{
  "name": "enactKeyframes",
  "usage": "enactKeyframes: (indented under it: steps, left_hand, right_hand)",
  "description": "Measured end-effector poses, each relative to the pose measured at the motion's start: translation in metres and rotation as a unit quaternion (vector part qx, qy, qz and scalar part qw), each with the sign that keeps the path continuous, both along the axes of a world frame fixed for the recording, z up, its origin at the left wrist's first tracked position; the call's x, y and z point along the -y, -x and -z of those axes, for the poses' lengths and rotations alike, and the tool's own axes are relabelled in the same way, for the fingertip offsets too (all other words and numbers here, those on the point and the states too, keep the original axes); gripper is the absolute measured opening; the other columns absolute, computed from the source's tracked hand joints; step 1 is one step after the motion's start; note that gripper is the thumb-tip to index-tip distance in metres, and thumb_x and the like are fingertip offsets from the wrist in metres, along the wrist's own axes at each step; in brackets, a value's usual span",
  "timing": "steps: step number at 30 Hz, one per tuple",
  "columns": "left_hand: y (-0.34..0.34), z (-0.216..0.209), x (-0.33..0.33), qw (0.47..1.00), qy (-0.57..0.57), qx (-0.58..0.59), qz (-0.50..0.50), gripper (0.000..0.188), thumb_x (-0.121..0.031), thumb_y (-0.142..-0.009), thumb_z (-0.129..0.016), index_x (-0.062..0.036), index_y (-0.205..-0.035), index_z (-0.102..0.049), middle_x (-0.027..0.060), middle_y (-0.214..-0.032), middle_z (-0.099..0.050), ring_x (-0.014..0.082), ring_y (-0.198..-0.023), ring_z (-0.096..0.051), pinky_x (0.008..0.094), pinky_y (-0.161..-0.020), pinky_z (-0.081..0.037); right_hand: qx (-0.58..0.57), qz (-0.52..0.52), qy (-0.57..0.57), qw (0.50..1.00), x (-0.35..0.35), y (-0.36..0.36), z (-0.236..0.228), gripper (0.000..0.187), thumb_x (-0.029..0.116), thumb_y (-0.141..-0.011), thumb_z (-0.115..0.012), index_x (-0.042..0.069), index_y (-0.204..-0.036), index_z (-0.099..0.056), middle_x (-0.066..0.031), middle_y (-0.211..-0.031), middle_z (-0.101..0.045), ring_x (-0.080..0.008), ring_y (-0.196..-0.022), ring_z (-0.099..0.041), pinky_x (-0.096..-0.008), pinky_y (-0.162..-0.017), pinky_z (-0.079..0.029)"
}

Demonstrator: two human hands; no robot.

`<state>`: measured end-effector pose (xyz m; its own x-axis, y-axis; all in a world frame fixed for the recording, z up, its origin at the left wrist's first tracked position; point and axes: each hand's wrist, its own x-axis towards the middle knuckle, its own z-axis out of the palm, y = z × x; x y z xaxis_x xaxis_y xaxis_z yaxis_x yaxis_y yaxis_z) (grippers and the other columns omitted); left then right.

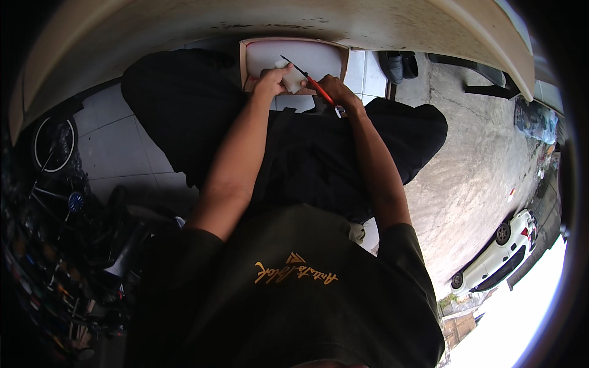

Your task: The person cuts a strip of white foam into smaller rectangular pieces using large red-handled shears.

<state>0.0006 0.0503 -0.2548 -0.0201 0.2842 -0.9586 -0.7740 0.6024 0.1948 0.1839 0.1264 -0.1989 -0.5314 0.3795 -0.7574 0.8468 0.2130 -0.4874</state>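
Note:
My left hand (270,81) is closed on a pale, soft-looking piece (294,80), pinching its left edge. In my right hand (338,91) is a red-handled tool (321,90) with a narrow, dark, pointed blade. Its exact kind is too small to tell. The blade slants up and left across the pale piece, its tip close above my left fingers; whether it touches the piece I cannot tell. Both hands are over the near side of a shallow cardboard box (243,60), whose inside shows a whitish surface (319,54).
Dark-trousered legs (178,110) spread on either side of the box. A large beige panel (392,24) curves overhead. Dark shoes (399,66) stand right of the box. White tiles (113,147) and a bicycle wheel (55,144) lie left; concrete (472,141) and a white car (500,254) lie right.

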Motion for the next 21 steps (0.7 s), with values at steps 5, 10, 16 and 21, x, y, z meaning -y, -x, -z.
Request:
enactKeyframes:
  steps: [5,10,16,21]
  left_hand:
    - [-0.005,-0.001,-0.003,0.996,0.064,-0.034,0.056,0.058,-0.023,-0.076,-0.08,-0.0039,-0.122,-0.051,0.0125,-0.115,-0.06,0.033,-0.104,-0.058,0.0566,-0.082,-0.051]
    - [-0.006,-0.004,-0.003,0.995,0.056,-0.036,0.069,0.055,-0.025,-0.076,-0.08,-0.0045,-0.118,-0.053,0.0125,-0.114,-0.061,0.0326,-0.104,-0.059,0.0564,-0.083,-0.05]
    - [-0.002,0.002,-0.002,0.994,0.069,-0.039,0.078,0.054,-0.025,-0.076,-0.08,-0.0027,-0.117,-0.054,0.0132,-0.114,-0.061,0.033,-0.104,-0.059,0.0559,-0.082,-0.05]
    - [-0.004,0.006,-0.005,0.993,0.059,-0.039,0.096,0.055,-0.024,-0.075,-0.081,-0.002,-0.118,-0.054,0.0142,-0.115,-0.06,0.0329,-0.104,-0.059,0.0559,-0.082,-0.05]
  right_hand:
    - [-0.002,-0.008,-0.126,0.992,0.002,-0.011,0.003,0.074,0.07,-0.084,-0.047,-0.001,-0.071,-0.064,-0.0143,-0.045,-0.046,-0.0221,-0.044,-0.053,-0.0434,-0.049,-0.044]
    - [-0.045,-0.008,-0.098,0.994,0.002,-0.012,0.005,0.077,0.07,-0.083,-0.047,-0.004,-0.068,-0.061,-0.0135,-0.042,-0.044,-0.0202,-0.042,-0.053,-0.0422,-0.048,-0.045]
    - [-0.027,0.004,-0.073,0.997,0.0,-0.008,-0.003,0.07,0.065,-0.087,-0.048,-0.002,-0.072,-0.063,-0.0132,-0.041,-0.041,-0.0195,-0.04,-0.051,-0.0405,-0.046,-0.043]
    - [-0.074,-0.007,-0.121,0.99,0.001,-0.021,0.026,0.068,0.063,-0.089,-0.046,-0.001,-0.076,-0.064,-0.0132,-0.043,-0.041,-0.0184,-0.041,-0.052,-0.0401,-0.045,-0.042]
